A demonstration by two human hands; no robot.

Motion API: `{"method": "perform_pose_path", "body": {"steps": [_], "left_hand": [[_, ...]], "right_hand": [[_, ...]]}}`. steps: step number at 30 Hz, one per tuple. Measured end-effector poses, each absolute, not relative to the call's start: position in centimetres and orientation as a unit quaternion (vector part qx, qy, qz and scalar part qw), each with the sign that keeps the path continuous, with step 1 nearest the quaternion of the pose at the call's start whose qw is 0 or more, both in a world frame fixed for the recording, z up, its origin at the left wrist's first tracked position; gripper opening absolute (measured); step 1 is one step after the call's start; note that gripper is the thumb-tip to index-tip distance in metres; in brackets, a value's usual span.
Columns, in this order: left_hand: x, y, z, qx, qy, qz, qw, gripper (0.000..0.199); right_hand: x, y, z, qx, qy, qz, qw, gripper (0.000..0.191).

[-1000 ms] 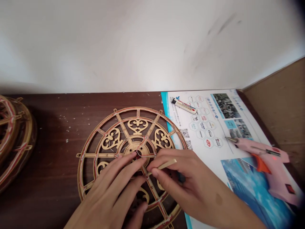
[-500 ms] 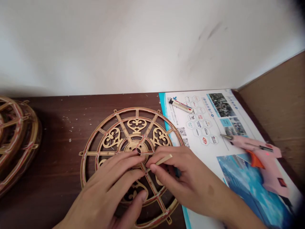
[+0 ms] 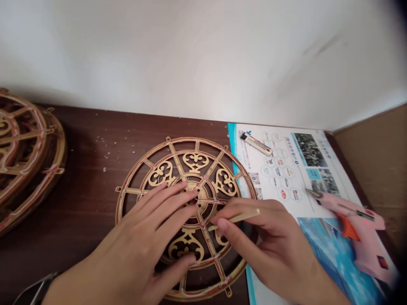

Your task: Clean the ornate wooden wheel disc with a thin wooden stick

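Note:
A round laser-cut wooden wheel (image 3: 195, 162) with heart-shaped filigree lies flat on the dark table, and red and white thread (image 3: 208, 183) runs along its spokes and rings. My left hand (image 3: 144, 224) rests on it with fingers spread, fingertips near the hub. My right hand (image 3: 263, 237) pinches a thin wooden stick (image 3: 238, 219), whose tip lies just above the wheel's lower right spokes. The hands hide the wheel's lower left part.
Stacked threaded wooden wheels (image 3: 28, 152) stand at the left. On a printed poster (image 3: 286, 169) lie a pink glue gun (image 3: 352, 224) and a boxed blade or pen (image 3: 256, 144). Metal tool handles (image 3: 38, 290) show at bottom left. A wall and wooden panel (image 3: 375, 178) bound the table.
My left hand has flattened and spread over the hub. My right hand and the stick have shifted right, away from the hub. The whole view has shifted, so the wheel sits further right.

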State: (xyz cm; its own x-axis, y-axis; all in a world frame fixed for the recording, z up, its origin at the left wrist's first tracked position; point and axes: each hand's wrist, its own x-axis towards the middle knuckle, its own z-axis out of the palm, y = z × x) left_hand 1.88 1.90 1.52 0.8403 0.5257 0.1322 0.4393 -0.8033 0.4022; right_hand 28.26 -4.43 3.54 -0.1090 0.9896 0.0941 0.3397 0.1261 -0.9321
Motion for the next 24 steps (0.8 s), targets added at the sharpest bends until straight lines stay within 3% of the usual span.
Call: {"method": "perform_pose_path", "body": {"steps": [13, 24], "left_hand": [[2.2, 1.6, 0.8, 0.926, 0.253, 0.197, 0.199, 0.042], [2.4, 1.7, 0.8, 0.915, 0.263, 0.21, 0.223, 0.047]], "right_hand": [[27.1, -4.1, 3.8, -0.549, -0.697, 0.309, 0.344, 0.021], [26.7, -4.1, 4.2, -0.526, -0.747, 0.249, 0.321, 0.024]]}}
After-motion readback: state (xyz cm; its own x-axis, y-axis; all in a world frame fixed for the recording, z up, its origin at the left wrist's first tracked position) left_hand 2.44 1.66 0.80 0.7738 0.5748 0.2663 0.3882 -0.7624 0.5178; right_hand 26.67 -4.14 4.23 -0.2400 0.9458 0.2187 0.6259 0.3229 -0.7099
